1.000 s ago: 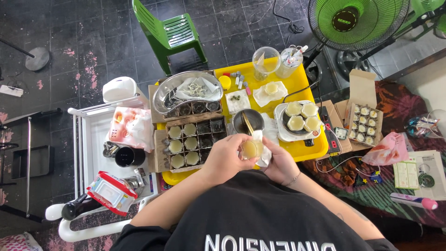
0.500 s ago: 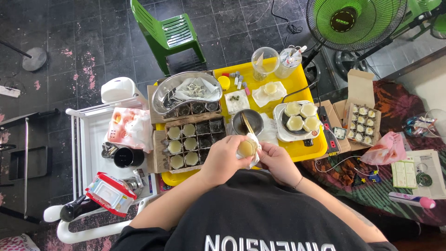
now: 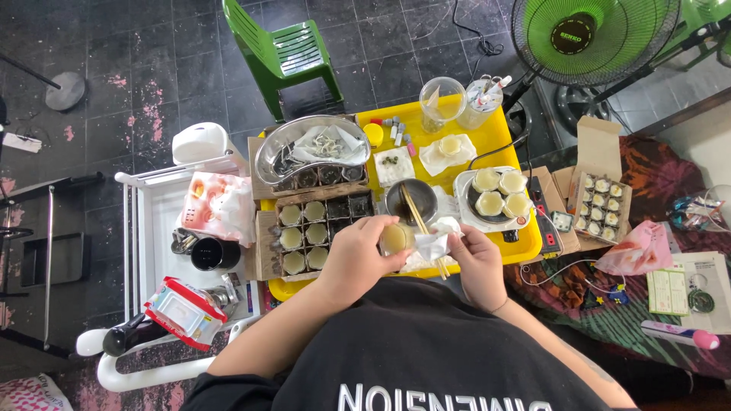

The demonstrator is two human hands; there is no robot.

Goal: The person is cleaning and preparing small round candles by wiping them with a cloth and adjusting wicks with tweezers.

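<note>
Your left hand (image 3: pixel 356 257) is wrapped around a small round jar (image 3: pixel 396 237) of pale yellowish stuff, fingers clamped on its side, holding it just above the near edge of the yellow tray (image 3: pixel 487 133). Your right hand (image 3: pixel 478 259) sits just beside it, fingers pinched together on a crumpled white tissue (image 3: pixel 432 245) that's touching the jar, and the same hand seems to have a pair of wooden chopsticks (image 3: pixel 423 228) running through it, slanting from the tissue up toward the far left. Their tips reach over the small dark metal bowl (image 3: pixel 411 199), which sits right behind the jar.

Left of your hands there's a cardboard box with a grid of compartments (image 3: pixel 314 230); some hold filled little jars, the far-right ones look dark. Beyond that is a shiny kidney-shaped metal dish (image 3: pixel 312 148) with bits of paper and tools in it.

To the right of the bowl, a white hot plate (image 3: pixel 495 199) carries four pale jars, all packed close together. Further right, off the tray, an open carton (image 3: pixel 601 202) holds more small jars. At the far edge of the tray you've got two clear plastic cups (image 3: pixel 442 99), one with tools sticking out. A green fan (image 3: pixel 594 34) and a green chair (image 3: pixel 285 53) stand on the floor beyond.
</note>
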